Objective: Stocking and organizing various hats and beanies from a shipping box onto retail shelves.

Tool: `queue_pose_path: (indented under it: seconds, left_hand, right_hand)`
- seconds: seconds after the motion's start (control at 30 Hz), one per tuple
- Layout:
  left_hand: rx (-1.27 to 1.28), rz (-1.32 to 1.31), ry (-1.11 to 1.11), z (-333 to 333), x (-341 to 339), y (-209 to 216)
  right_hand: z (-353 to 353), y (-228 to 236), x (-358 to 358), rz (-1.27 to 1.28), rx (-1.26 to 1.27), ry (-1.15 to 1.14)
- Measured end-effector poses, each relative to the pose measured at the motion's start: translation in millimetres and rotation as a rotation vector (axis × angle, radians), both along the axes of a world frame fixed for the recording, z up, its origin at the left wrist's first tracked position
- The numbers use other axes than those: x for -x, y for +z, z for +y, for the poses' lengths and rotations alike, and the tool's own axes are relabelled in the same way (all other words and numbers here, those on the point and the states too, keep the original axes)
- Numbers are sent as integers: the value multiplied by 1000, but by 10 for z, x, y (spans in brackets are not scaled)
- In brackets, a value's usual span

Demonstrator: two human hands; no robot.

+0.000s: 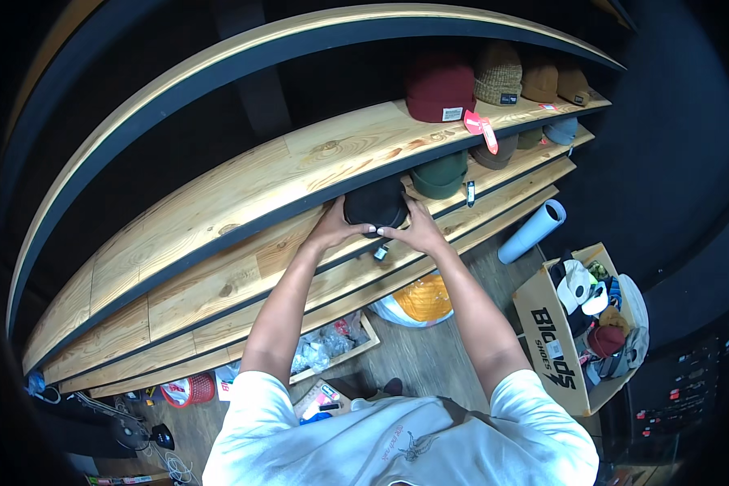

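Note:
A black beanie (375, 202) sits between my two hands on the second shelf from the top row of hats, next to a dark green beanie (440, 176). My left hand (337, 227) is closed around its left side, and my right hand (417, 229) grips its right side. Both thumbs meet at the front of its lower edge. Below the thumbs hangs a small tag (381, 252). My other fingers are partly hidden behind the beanie. Right of the green beanie sits a brown beanie (496, 152).
On the shelf above stand a maroon beanie (440, 87) with a red tag (482, 132) and a speckled knit beanie (498, 74). A cardboard box (552, 356) full of caps stands on the floor at right, near a light-blue tube (532, 232). Under the shelves lie an orange bundle (424, 298) and a red basket (190, 390).

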State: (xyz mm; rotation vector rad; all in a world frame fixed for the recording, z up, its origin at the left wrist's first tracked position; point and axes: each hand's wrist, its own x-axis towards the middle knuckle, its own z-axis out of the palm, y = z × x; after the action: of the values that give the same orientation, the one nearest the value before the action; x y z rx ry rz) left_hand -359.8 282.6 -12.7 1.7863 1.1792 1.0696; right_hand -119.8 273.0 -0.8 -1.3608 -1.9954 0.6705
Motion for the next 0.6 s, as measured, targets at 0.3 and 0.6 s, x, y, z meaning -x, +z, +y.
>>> queue_pose_path:
  seconds: [0.3,0.6]
  left_hand:
    - [9,207,49,-41,28,185]
    - [15,230,37,91,228,9]
  right_hand:
    - [-99,-25,202,-90,-74,-189]
    - [180,81,12,-138,61,59]
